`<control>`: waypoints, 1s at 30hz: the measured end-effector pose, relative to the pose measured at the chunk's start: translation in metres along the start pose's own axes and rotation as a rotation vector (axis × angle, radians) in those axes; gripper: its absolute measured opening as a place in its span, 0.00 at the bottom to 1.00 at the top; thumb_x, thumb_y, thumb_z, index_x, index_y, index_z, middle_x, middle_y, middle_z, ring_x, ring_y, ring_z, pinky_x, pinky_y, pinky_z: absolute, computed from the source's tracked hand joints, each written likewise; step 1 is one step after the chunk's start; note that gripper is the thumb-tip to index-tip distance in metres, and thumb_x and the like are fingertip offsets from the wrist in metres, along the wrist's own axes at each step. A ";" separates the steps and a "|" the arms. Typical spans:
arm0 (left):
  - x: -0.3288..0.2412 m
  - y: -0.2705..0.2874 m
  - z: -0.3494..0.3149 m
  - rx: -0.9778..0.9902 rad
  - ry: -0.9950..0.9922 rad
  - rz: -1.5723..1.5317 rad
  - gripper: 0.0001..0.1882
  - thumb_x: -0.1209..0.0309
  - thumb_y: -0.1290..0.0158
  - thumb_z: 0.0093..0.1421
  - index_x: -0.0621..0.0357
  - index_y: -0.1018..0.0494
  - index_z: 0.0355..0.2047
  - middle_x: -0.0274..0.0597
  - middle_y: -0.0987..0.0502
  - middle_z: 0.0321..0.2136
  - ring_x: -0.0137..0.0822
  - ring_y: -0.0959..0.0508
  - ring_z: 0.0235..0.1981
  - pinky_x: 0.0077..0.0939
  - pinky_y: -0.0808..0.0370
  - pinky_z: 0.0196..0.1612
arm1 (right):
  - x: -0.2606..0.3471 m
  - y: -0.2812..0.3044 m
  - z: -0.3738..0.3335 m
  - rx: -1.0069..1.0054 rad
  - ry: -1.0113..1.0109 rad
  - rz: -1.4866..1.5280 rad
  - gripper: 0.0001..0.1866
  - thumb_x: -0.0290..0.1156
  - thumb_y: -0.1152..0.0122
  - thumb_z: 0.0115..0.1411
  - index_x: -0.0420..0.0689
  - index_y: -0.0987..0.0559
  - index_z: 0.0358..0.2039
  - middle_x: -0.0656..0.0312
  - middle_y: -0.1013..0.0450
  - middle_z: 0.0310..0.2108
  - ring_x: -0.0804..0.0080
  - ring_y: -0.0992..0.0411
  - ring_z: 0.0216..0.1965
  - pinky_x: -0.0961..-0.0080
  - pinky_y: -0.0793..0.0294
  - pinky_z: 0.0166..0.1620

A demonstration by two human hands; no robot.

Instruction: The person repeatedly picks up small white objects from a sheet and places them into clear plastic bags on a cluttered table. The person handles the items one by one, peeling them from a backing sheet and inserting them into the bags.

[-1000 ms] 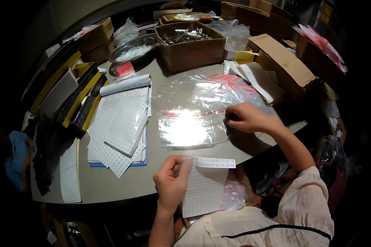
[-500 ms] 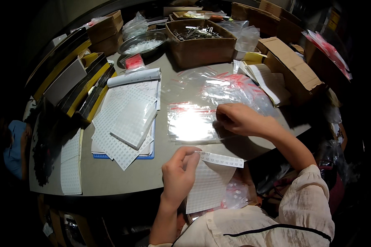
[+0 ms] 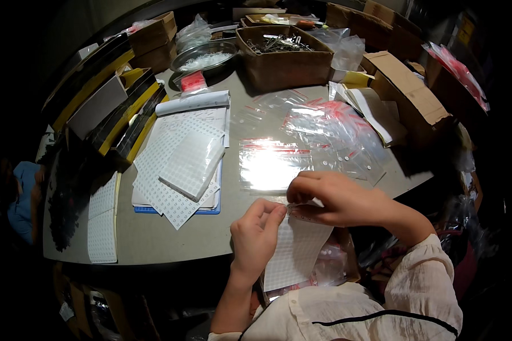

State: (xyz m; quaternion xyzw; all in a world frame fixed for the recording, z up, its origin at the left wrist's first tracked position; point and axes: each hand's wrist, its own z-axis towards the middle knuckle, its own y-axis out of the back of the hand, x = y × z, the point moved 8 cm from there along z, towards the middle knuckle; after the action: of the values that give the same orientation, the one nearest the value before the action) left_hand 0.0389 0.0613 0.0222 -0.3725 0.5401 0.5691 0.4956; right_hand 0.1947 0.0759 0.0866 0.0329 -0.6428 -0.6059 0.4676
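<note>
At near edge of grey worktop, holding label sheet by its top in pinched left fingers; touching sheet's top with curled right fingers, unable to tell whether grasping.

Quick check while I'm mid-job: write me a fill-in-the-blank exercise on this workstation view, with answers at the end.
1. The left hand pinches the sticker sheet by its upper ____ corner.
2. The clear zip bags spread on the table have ____ stripes.
3. The open cardboard box of metal pieces stands to the ____ of the round bowl.
4. The board edge showing beneath the papers is ____.

Missing words: left; red; right; blue.
</note>
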 end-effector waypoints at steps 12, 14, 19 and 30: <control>0.008 -0.003 0.003 0.029 0.052 -0.050 0.07 0.71 0.39 0.67 0.64 0.19 0.36 0.42 0.18 0.21 0.24 0.21 0.24 0.23 0.26 0.30 | 0.053 -0.021 -0.034 -0.189 0.503 -0.588 0.15 0.26 0.34 0.50 0.39 0.21 0.40 0.58 0.25 0.37 0.63 0.25 0.36 0.69 0.25 0.38; 0.007 -0.002 0.002 0.029 0.071 -0.041 0.07 0.71 0.40 0.67 0.64 0.18 0.37 0.41 0.18 0.21 0.24 0.21 0.24 0.22 0.26 0.31 | 0.030 0.002 -0.023 -0.234 0.324 -0.387 0.12 0.27 0.34 0.54 0.40 0.20 0.40 0.58 0.25 0.36 0.62 0.24 0.36 0.68 0.25 0.37; 0.004 -0.004 0.004 0.000 -0.003 -0.161 0.07 0.75 0.41 0.68 0.68 0.18 0.38 0.22 0.29 0.19 0.15 0.37 0.22 0.16 0.41 0.26 | -0.073 0.031 0.020 -0.008 -0.209 -0.060 0.10 0.30 0.35 0.61 0.38 0.21 0.40 0.52 0.24 0.31 0.54 0.24 0.32 0.64 0.24 0.38; 0.007 -0.003 0.002 0.055 0.059 -0.097 0.08 0.70 0.41 0.68 0.62 0.19 0.42 0.44 0.15 0.26 0.26 0.19 0.27 0.25 0.24 0.34 | -0.110 0.034 0.018 0.082 -0.335 -0.570 0.17 0.38 0.31 0.59 0.35 0.21 0.35 0.41 0.21 0.32 0.39 0.22 0.39 0.50 0.24 0.43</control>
State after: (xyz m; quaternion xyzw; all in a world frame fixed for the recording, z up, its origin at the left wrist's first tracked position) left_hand 0.0401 0.0644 0.0153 -0.4009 0.5512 0.5184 0.5165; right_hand 0.2625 0.1654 0.0560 0.1300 -0.6995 -0.6831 0.1652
